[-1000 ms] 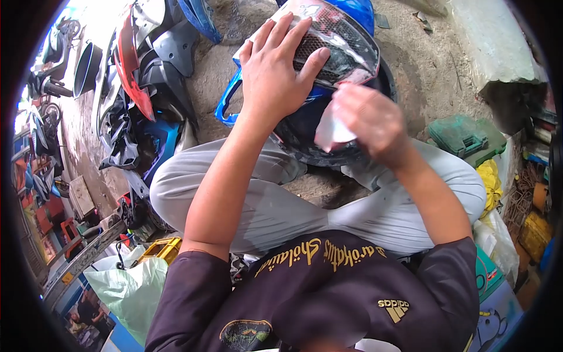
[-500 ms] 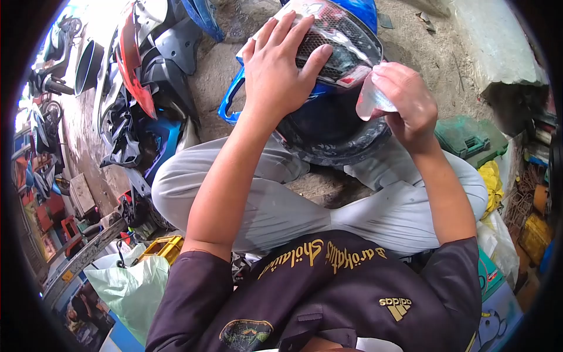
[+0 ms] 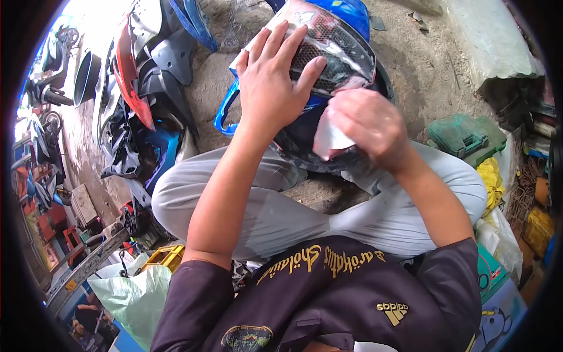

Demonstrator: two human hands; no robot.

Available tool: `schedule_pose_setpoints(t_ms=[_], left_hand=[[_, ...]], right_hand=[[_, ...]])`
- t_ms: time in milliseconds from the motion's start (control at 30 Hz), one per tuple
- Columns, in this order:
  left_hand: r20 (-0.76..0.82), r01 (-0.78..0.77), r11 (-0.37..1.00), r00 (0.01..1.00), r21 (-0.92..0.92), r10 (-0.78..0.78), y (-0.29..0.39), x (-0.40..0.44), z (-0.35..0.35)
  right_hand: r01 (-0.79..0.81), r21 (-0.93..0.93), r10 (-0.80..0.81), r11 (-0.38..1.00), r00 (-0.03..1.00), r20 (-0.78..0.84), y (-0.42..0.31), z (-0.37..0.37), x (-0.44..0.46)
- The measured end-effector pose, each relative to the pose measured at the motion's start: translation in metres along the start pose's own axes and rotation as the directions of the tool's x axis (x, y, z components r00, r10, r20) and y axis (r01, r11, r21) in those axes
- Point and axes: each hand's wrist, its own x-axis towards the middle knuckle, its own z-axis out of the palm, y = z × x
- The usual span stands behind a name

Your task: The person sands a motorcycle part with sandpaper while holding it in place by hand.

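Observation:
A glossy panel with a dark mesh pattern and pale patches (image 3: 334, 48) lies on blue parts at the top centre, over a round black tub (image 3: 305, 152). My left hand (image 3: 275, 79) rests on the panel's left side with its fingers spread. At the panel's lower edge, my right hand (image 3: 369, 123) is closed round a thin whitish-pink sheet (image 3: 330, 139), which hangs over the tub. The right fingers are somewhat blurred. A blue frame-like part (image 3: 227, 111) sticks out at the left, beside my left wrist.
Red, black and grey fairings (image 3: 132, 82) are piled at the left. At the right, a green case (image 3: 463, 136) lies near a yellow bag (image 3: 491, 179). A pale green bag (image 3: 135, 299) and a yellow crate (image 3: 166, 256) stand at the lower left.
My right hand moved right along the panel's edge, then came back left and slightly down with the sheet. My left hand stays on the panel, which has shifted slightly.

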Motion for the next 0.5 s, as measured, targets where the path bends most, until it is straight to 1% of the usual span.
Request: schedule_pose_setpoints(t_ms=[100,200,233,267,333,400,433,500], left_hand=[[0.013,0.011,1.000,1.000,0.003,-0.011,-0.002,-0.001,-0.001],[0.028,0.016,1.000,0.999,0.007,-0.017,0.000,0.000,-0.004],[0.032,0.019,1.000,0.999,0.008,-0.020,0.001,0.000,-0.006],[0.037,0.021,1.000,0.999,0.009,-0.022,0.001,0.001,-0.006],[0.050,0.043,0.999,0.998,-0.008,-0.043,-0.001,0.003,-0.006],[0.078,0.084,0.996,0.994,-0.024,-0.082,-0.004,0.004,-0.010],[0.077,0.085,0.996,0.994,-0.017,-0.084,-0.005,0.003,-0.011],[0.079,0.079,0.997,0.994,-0.014,-0.078,-0.005,0.003,-0.010]], right_hand=[[-0.094,-0.058,0.087,0.994,0.991,-0.102,0.019,-0.009,-0.004],[-0.052,-0.026,0.051,0.998,0.998,-0.045,-0.001,0.001,-0.003],[0.030,-0.005,-0.030,1.000,0.999,0.022,-0.007,0.005,-0.003],[0.070,0.011,-0.070,0.998,0.994,0.079,-0.008,0.008,-0.006],[0.042,-0.006,-0.042,0.999,0.998,0.040,0.001,0.003,-0.009],[0.021,-0.057,-0.025,0.998,0.997,-0.069,0.010,-0.009,-0.006],[-0.018,-0.057,0.012,0.998,0.994,-0.108,0.008,-0.015,0.000],[-0.043,-0.088,0.036,0.995,0.995,-0.088,0.006,-0.017,0.006]])
